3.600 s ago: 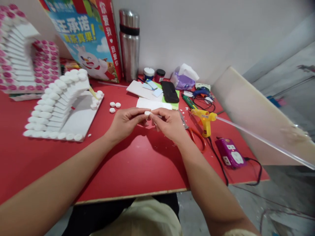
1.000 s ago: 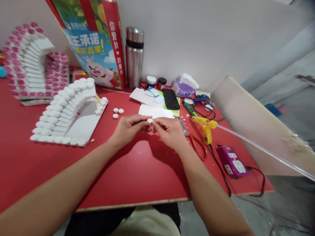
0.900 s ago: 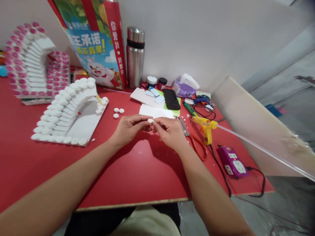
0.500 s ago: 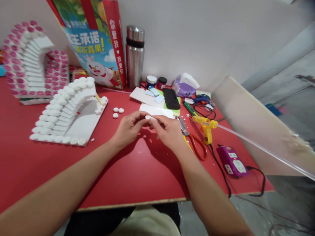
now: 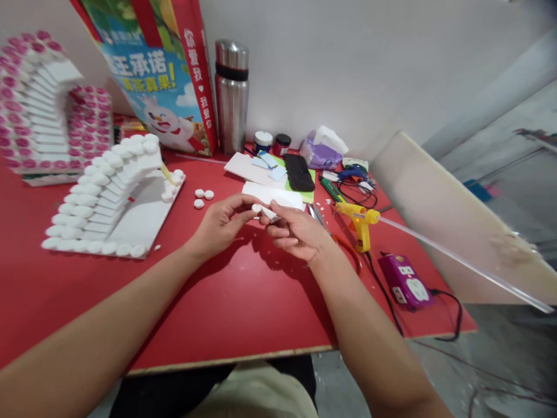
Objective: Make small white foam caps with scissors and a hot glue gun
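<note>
Between thumb and fingers, my left hand [image 5: 221,223] pinches a small white round piece [image 5: 256,208], its flat face turned up. A short white strip [image 5: 268,213] runs from that piece to my right hand [image 5: 298,229], whose thumb and index finger close on its end while the other fingers curl loosely below. Both hands are above the red table [image 5: 235,307]. Left of them lie several loose white discs [image 5: 199,204]. Farther left stands a white arched model [image 5: 98,197], its curved steps edged with similar discs.
A pink-and-white arched model [image 5: 17,116], printed bag [image 5: 161,87] and steel flask [image 5: 232,104] stand behind. To the right are red-handled scissors [image 5: 350,252], a yellow glue gun [image 5: 359,220] with a long clear stick, and a purple power socket [image 5: 404,281]. White sheets [image 5: 274,195] lie beyond my hands.
The round white piece has tilted to show its face, and a strip end now sticks out from it. My right hand has turned, its fingers loosening and moving slightly away from the left.
</note>
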The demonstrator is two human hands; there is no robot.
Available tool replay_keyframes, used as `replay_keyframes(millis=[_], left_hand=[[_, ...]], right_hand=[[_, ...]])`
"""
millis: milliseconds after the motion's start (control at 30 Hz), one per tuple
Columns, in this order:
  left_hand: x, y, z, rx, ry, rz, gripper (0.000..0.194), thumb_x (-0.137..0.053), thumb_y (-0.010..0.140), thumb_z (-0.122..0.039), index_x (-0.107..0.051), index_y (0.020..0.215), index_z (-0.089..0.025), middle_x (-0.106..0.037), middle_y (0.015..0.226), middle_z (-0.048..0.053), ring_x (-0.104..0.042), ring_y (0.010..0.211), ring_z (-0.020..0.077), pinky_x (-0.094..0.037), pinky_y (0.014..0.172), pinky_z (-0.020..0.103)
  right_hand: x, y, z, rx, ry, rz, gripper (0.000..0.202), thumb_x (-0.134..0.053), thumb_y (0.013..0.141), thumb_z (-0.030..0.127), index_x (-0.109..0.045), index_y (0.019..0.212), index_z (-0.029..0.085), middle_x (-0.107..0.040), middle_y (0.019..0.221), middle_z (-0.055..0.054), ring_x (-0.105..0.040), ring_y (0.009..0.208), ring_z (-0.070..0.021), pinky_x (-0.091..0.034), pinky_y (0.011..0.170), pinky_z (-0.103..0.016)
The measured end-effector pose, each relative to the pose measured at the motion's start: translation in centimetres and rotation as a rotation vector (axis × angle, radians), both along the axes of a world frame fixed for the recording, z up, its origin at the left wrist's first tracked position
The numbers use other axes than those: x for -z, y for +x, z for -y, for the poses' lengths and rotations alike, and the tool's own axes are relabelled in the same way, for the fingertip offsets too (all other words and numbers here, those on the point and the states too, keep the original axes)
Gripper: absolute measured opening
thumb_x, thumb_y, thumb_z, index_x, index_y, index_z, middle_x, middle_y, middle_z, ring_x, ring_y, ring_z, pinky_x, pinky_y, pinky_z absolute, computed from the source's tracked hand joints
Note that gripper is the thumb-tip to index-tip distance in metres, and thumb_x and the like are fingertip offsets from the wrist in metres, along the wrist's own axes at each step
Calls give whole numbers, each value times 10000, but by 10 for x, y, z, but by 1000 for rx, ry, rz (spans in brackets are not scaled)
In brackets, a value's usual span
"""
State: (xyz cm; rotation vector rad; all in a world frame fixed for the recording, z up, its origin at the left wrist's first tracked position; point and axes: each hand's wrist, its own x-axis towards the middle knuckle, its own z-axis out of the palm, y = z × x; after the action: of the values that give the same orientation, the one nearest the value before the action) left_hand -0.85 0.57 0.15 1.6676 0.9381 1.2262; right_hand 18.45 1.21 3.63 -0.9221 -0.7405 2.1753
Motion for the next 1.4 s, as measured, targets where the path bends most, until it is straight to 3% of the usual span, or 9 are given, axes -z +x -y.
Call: replay_keyframes(millis=[233, 433, 500, 633, 900, 1167, 1400], left_hand=[[-2, 0, -1, 44, -23, 40, 224, -638, 948, -338, -716, 1083, -177, -765, 1034, 101, -709, 1006, 240, -528, 941, 371], [1, 0, -2, -2, -39, 46, 243, -679, 923, -367, -727, 1066, -177, -763, 1022, 90, -705, 972, 226, -534, 922, 351], [1, 0, -2, -20, -51, 55, 253, -693, 912, -376, -734, 1059, -175, -767, 1029, 94, -707, 985, 232, -536, 934, 357], [1, 2, -1, -30, -89, 123, 264, -728, 886, -379, -738, 1056, -177, -773, 1032, 89, -717, 984, 224, -545, 935, 350], [-3, 11, 5, -100, -188, 252, 282, -804, 811, -384, -745, 983, -167, -776, 960, 79, -719, 899, 206, -576, 852, 340], [2, 11, 4, -132, -174, 317, 277, -866, 733, -345, -732, 898, -166, -747, 844, 43, -688, 771, 163, -561, 752, 303], [-5, 3, 2, -108, -208, 297, 333, -929, 624, -347, -723, 799, -152, -761, 805, 54, -696, 740, 174, -574, 721, 311]], right_hand=[[-3, 1, 6, 2, 163, 121, 274, -825, 811, 365, -687, 882, 139, -530, 779, 35, -268, 503, -8, -176, 378, -111], [-1, -7, 11, 68, 394, 345, 291, -760, 848, 384, -760, 1039, 164, -361, 628, 84, -233, 487, -42, -194, 427, -183], [1, -9, 12, 139, 554, 516, 267, -700, 891, 385, -772, 1029, 168, -404, 596, 76, -287, 482, -57, -242, 451, -205], [6, -11, 11, 274, 923, 877, 216, -656, 918, 354, -767, 876, 174, -642, 680, 11, -515, 588, -104, -385, 575, -247], [9, -17, 19, 443, 1257, 1129, 187, -605, 942, 289, -703, 816, 191, -722, 774, -31, -603, 679, -149, -436, 662, -281], [13, -15, 19, 365, 1490, 1120, 186, -521, 980, 229, -697, 933, 195, -745, 909, -66, -665, 835, -179, -487, 779, -300], [13, -11, 15, 217, 1588, 1082, 197, -505, 988, 196, -701, 986, 183, -733, 922, -84, -670, 860, -185, -496, 783, -298]])
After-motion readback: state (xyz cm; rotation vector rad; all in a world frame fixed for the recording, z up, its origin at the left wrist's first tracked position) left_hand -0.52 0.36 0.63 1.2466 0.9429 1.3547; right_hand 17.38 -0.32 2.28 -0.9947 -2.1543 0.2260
